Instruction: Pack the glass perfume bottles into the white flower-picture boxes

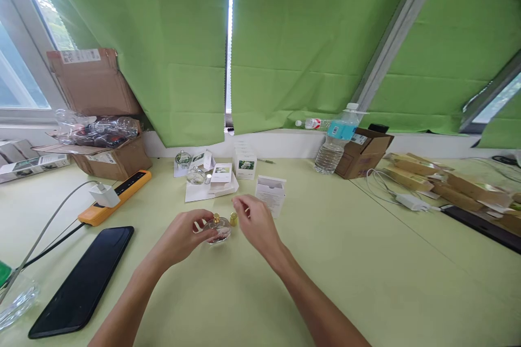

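Observation:
My left hand (pixel 188 234) grips the side of a small, clear glass bottle (pixel 221 232) that stands on the table. The bottle has a gold neck, and something reddish shows at its bottom. Just right of it is a gold cap (pixel 233 219). Beside and slightly above this cap, my right hand (pixel 257 223) is closed with its fingertips drawn together; whether anything is between them is hidden. Behind that hand stands an opened white carton (pixel 271 195) with fine print.
Farther back are white boxes (pixel 245 165), a flat carton (pixel 222 173) and another glass bottle (pixel 196 176). A black phone (pixel 83 282) and an orange power strip (pixel 116 198) lie left. A water bottle (pixel 334 143) and cardboard box (pixel 362 154) stand back right.

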`<state>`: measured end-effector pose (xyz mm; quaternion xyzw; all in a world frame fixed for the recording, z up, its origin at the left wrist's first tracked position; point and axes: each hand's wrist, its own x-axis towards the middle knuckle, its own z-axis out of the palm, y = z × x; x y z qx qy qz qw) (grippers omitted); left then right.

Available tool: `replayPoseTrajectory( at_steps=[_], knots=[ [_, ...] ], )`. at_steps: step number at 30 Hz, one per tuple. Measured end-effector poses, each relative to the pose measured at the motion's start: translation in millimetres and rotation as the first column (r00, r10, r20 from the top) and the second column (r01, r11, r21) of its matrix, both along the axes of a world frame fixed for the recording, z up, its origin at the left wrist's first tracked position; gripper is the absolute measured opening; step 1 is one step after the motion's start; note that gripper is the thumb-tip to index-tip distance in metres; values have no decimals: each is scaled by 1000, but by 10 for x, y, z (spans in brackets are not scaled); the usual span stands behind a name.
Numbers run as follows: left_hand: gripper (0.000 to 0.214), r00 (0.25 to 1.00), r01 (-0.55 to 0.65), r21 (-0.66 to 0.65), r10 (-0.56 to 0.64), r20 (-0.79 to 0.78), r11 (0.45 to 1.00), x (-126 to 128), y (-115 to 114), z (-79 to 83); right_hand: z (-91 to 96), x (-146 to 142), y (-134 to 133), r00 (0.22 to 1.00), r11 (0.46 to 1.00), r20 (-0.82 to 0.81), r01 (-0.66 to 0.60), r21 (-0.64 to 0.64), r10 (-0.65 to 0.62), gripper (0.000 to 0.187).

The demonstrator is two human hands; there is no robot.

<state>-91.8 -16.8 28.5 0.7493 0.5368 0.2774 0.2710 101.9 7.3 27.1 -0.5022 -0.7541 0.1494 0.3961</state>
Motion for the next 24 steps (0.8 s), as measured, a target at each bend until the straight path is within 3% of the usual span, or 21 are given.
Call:
replayPoseTrajectory(
  at_steps=[3,7,11,14,16,19,24],
  knots=[
    [29,999,-14,8,14,-31,1000,-11,3,-10,-90,94,87,991,999,136,9,-32,-4,21],
    [28,1000,-4,22,5,-28,1000,-10,2,-10,-238,68,108,950,998,307,-37,-56,53,28],
    [28,1000,2,21,-2,-5,1000,-9,1,-7,-295,3,114,940,995,335,-41,-88,68,24],
    [27,1000,10,24,-10,9,1000,-7,1,-8,-241,1,123,970,997,237,-31,-75,48,23],
    [26,1000,13,22,-13,20,1000,-6,1,-11,-159,0,102,997,997,54,-45,-57,48,23],
    [25,999,15,10,-16,32,1000,-3,2,-15,-16,-33,23,978,995,-182,-93,41,99,19],
    [23,1000,18,16,-18,22,1000,7,-3,3,62,-142,-99,951,961,-197,-201,189,238,22]
  ],
)
